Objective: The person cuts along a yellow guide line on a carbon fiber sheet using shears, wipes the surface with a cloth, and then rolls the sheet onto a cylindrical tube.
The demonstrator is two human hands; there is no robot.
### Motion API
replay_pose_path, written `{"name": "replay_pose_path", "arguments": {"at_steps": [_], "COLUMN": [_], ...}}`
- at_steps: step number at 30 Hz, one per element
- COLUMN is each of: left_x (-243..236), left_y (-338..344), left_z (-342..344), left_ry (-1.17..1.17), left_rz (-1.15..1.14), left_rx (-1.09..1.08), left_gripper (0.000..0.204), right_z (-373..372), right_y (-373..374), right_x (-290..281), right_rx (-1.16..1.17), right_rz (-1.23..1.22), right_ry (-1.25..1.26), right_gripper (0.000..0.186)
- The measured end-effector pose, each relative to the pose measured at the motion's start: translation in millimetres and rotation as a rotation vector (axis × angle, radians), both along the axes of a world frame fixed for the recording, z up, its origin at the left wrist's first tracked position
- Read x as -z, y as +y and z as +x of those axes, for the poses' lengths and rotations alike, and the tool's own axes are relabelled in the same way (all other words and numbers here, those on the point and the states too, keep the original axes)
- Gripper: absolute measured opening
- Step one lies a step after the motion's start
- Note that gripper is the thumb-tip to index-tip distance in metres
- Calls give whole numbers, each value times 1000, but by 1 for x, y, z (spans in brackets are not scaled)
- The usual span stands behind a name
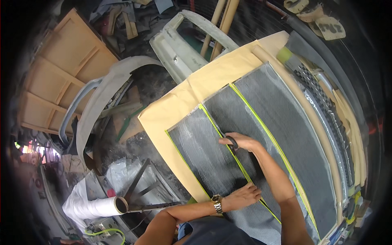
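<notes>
Currently the largest item is the worktop (171, 110), covered in tan paper, running from its near end by the person up to its far end. On it lies a sheet of dark woven carbon-fibre cloth (277, 122), which fills most of the surface and leaves a bare paper margin along the left edge and far left corner. Yellow-green tape lines (261, 122) run lengthwise down the cloth and divide it into strips.

The right hand (241, 142) is closed around a pair of scissors (232, 141) with black handles, set on the left tape line about midway along the sheet. The blades are too small to read. The left hand (245, 195), with a metal wristwatch (217, 204) at its wrist, lies flat with fingers spread on the cloth near the near edge, beside the same line.

Judgement, for a clean cut:
- Keep the flat hand close behind the scissors so the weave stays taut.
- Follow the tape centre; taped fibres should fray less.
- Take long, full strokes.
- Avoid lifting the cloth, which may distort the weave.
</notes>
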State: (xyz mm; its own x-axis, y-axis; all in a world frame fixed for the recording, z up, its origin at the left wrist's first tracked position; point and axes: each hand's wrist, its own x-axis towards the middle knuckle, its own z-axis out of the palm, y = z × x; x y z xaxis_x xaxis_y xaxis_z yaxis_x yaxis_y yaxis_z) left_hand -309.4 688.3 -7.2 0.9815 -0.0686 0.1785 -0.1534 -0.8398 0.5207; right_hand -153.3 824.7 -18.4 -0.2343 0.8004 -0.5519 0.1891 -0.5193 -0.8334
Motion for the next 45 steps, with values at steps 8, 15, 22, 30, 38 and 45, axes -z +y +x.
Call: {"name": "replay_pose_path", "arguments": {"at_steps": [8, 15, 22, 30, 38, 45], "left_x": [1, 1, -1, -1, 15, -3], "left_y": [-1, -1, -4, -3, 21, 107], "left_z": [-1, 2, 2, -4, 8, 1], "left_ry": [-75, -85, -82, -31, -200, 33], "left_rz": [31, 34, 60, 49, 100, 115], "left_rx": [-53, -55, -47, -35, -118, -96], "left_gripper": [13, 12, 13, 15, 14, 17], "right_z": [-12, -7, -20, -23, 30, 80], "right_y": [27, 25, 50, 47, 3, -180], "right_x": [-3, 10, -3, 2, -93, -180], "right_rx": [34, 15, 99, 166, 134, 474], "right_rz": [-10, 65, 31, 33, 188, 189], "right_ry": [-83, -57, -47, -34, -92, -152], "right_gripper": [57, 58, 55, 44, 32, 33]}}
